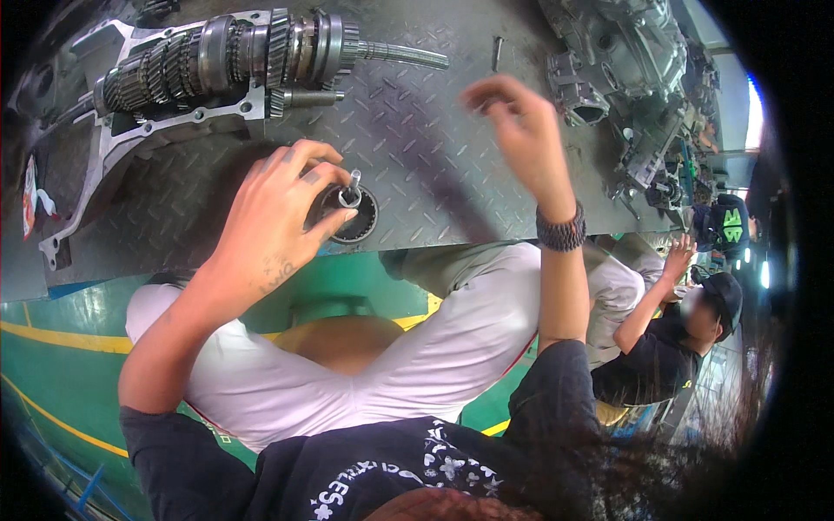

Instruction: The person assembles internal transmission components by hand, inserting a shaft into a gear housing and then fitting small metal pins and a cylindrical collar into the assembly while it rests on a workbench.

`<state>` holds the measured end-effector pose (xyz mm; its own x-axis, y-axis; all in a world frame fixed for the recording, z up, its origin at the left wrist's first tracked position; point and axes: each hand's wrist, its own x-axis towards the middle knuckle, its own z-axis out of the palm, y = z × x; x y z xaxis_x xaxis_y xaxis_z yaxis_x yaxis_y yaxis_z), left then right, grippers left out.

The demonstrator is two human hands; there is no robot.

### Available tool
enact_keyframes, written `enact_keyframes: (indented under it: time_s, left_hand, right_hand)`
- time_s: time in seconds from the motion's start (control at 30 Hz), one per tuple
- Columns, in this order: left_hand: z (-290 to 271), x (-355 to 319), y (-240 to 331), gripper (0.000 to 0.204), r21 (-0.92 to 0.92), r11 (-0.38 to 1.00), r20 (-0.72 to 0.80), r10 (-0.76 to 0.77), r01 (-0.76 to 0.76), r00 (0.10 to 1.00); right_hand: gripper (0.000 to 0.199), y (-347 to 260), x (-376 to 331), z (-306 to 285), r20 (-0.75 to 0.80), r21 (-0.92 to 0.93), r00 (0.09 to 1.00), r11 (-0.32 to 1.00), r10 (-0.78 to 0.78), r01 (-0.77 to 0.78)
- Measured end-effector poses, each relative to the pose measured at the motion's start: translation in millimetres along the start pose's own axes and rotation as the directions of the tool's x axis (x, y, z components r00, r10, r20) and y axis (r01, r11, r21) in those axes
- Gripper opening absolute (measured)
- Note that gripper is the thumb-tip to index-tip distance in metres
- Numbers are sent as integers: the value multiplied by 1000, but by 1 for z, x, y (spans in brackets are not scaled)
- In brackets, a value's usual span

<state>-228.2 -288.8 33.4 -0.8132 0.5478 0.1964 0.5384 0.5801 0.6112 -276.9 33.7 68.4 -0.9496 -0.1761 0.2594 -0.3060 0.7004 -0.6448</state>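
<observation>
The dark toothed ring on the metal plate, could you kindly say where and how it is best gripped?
I'd grip the dark toothed ring by its outer rim, coming from the right: its round wall looks exposed there, while the left hand and a small silver part crowd its far-left side.

Metal ring (373, 220), rough metal tabletop (417, 148)

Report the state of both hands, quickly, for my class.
Left hand: closed, pinching a small metal part.
Right hand: blurred, fingers curled; whether it holds anything cannot be told.
</observation>
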Motion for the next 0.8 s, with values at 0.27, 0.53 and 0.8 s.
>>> enact_keyframes:
  time_s: [0.27,0.53,0.8]
  left_hand:
    - [9,2,0,29,41,997,16,70,-71,997]
    - [11,0,-5,28,17,998,40,59,-60,997]
    - [9,0,-7,30,34,995,-1,98,-98,995]
  right_hand:
    - [40,115,52,9,-464,-593,882,709,87,-382]
    - [41,163,67,17,-506,-596,829,598,239,-536]
    - [34,154,52,6,-443,-691,890,592,106,-414]
